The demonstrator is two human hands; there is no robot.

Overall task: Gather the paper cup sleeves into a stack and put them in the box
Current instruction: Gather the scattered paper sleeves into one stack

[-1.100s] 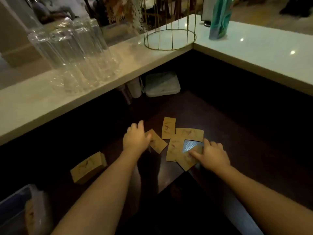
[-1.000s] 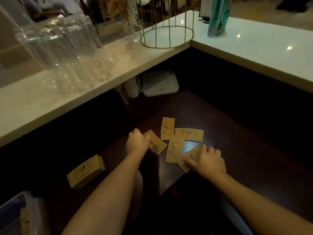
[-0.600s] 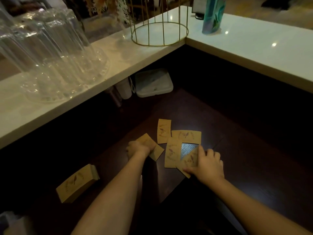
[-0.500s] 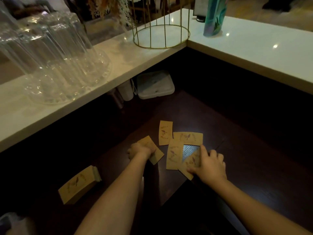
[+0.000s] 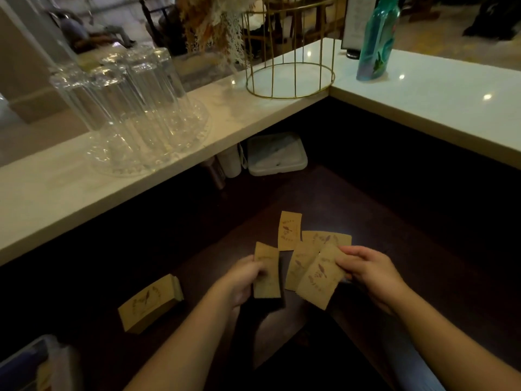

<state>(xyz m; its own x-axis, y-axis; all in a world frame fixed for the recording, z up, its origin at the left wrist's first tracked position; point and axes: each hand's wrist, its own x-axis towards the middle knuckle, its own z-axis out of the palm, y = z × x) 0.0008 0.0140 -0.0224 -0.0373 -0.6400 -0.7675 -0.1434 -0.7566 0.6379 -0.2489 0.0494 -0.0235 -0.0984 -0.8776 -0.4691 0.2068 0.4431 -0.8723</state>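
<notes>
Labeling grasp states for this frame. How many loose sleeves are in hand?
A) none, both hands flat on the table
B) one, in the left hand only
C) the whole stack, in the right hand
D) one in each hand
D: the left hand pinches one sleeve and the right hand holds another sleeve, while the finished stack lies untouched on the dark table.

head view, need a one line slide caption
Left hand and right hand each lift a flat brown paper cup sleeve off the dark wooden table.
</notes>
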